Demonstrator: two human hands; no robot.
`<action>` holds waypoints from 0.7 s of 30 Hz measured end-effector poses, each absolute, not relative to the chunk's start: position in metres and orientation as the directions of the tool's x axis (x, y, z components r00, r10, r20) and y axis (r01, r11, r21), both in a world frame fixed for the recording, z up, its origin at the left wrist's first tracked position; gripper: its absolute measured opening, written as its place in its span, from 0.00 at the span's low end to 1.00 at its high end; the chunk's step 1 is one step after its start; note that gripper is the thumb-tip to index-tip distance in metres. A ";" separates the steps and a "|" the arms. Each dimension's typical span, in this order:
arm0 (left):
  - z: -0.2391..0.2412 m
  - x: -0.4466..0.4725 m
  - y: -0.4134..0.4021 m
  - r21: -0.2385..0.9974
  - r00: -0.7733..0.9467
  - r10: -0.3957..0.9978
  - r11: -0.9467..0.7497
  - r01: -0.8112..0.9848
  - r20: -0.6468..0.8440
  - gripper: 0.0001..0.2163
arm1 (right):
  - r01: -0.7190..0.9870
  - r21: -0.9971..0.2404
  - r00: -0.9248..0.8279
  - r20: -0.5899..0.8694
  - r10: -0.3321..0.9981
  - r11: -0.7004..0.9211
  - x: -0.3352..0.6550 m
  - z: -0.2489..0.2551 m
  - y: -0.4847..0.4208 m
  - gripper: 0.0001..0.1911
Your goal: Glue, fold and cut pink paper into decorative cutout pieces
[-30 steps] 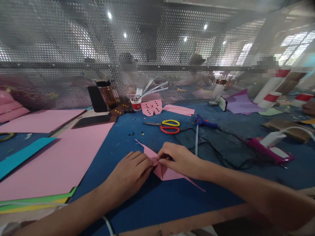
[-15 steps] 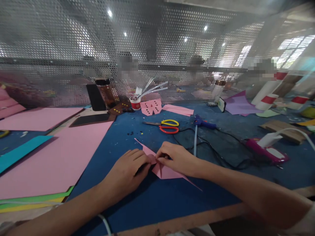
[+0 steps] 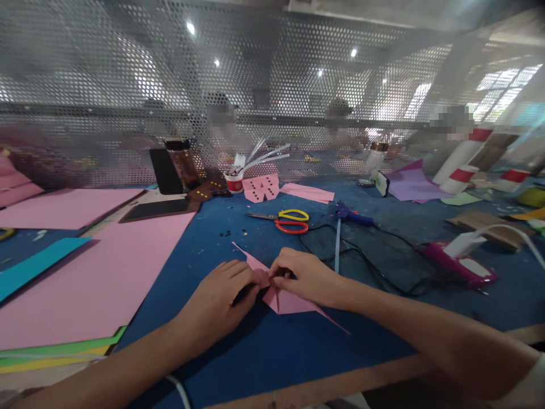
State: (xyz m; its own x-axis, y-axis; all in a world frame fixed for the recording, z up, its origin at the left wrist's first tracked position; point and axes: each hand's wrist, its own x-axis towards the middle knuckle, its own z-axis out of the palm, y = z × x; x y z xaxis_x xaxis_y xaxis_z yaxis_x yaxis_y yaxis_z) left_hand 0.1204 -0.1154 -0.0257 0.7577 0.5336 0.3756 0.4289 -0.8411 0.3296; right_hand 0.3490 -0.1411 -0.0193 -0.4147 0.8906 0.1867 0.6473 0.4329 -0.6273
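A folded pink paper piece [image 3: 286,301] with pointed ends lies on the blue table [image 3: 272,346] in front of me. My left hand [image 3: 221,298] rests on its left part, fingers curled and pressing at the middle fold. My right hand [image 3: 304,276] meets it from the right, fingertips pinched on the same fold. One pink tip [image 3: 240,251] sticks out behind my hands, another thin tip [image 3: 336,324] runs out toward the front right.
Scissors [image 3: 287,220] with yellow and red handles lie behind my hands. Beside them sit a blue glue gun [image 3: 351,216] with black cable, and a purple glue gun [image 3: 462,262] at right. Large pink sheets [image 3: 97,272] cover the left. A perforated metal screen [image 3: 272,85] stands behind.
Both hands stay on the pink fold; the fingers have shifted only slightly. The view has moved a little.
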 end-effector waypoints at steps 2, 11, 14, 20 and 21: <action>-0.025 0.121 -0.115 0.332 0.756 0.533 -0.842 0.426 0.381 0.05 | 0.650 -0.630 -0.404 0.188 0.895 0.426 0.349 -0.020 -0.141 0.05; -0.026 0.120 -0.115 0.358 0.754 0.533 -0.838 0.410 0.383 0.06 | 0.648 -0.646 -0.389 0.174 0.905 0.403 0.348 -0.017 -0.142 0.06; -0.026 0.120 -0.115 0.358 0.752 0.539 -0.835 0.418 0.379 0.06 | 0.640 -0.652 -0.395 0.173 0.902 0.406 0.348 -0.018 -0.143 0.07; -0.023 0.121 -0.116 0.389 0.744 0.561 -0.817 0.426 0.362 0.07 | 0.651 -0.643 -0.398 0.162 0.903 0.402 0.347 -0.016 -0.143 0.06; -0.022 0.121 -0.116 0.395 0.744 0.563 -0.814 0.426 0.359 0.07 | 0.655 -0.639 -0.398 0.162 0.903 0.403 0.346 -0.016 -0.143 0.05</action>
State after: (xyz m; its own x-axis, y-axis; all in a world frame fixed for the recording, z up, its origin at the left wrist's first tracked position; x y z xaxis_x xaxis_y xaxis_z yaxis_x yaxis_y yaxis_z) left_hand 0.1207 -0.1158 -0.0222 0.7442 0.5633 0.3591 0.4256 -0.8141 0.3951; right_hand 0.3464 -0.1427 -0.0156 -0.3979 0.9029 0.1623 0.6545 0.4034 -0.6394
